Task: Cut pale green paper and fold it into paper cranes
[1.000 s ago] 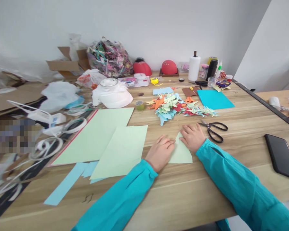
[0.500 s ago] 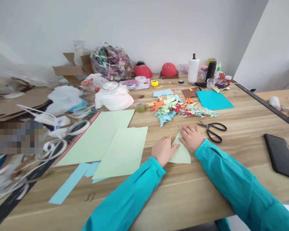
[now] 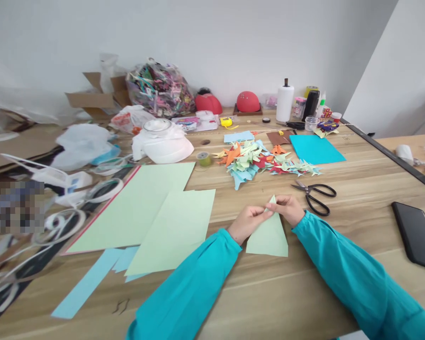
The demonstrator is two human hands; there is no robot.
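Observation:
A folded light green paper [image 3: 268,238], narrow at the top and wide at the bottom, is held between my two hands above the table. My left hand [image 3: 248,222] pinches its left edge near the tip, thumb in front. On the other side my right hand [image 3: 288,208] grips the right edge close to the point, with the thumb near the left one. Black-handled scissors [image 3: 317,192] lie partly spread just right of my right hand. Beyond my hands is a heap of folded paper figures [image 3: 248,158] in green, orange, blue and red.
Light green sheets [image 3: 180,226] and blue paper strips [image 3: 85,283] lie to the left. A phone [image 3: 416,233] rests at the right. Farther back are a turquoise sheet [image 3: 317,148], a thread spool [image 3: 204,159], a white bottle [image 3: 285,104] and a stuffed plastic bag [image 3: 161,89]. Cables [image 3: 67,222] tangle at far left.
Both hands have gone from pressing the green paper flat on the table to pinching it near its tip and lifting it. The camera view has shifted slightly.

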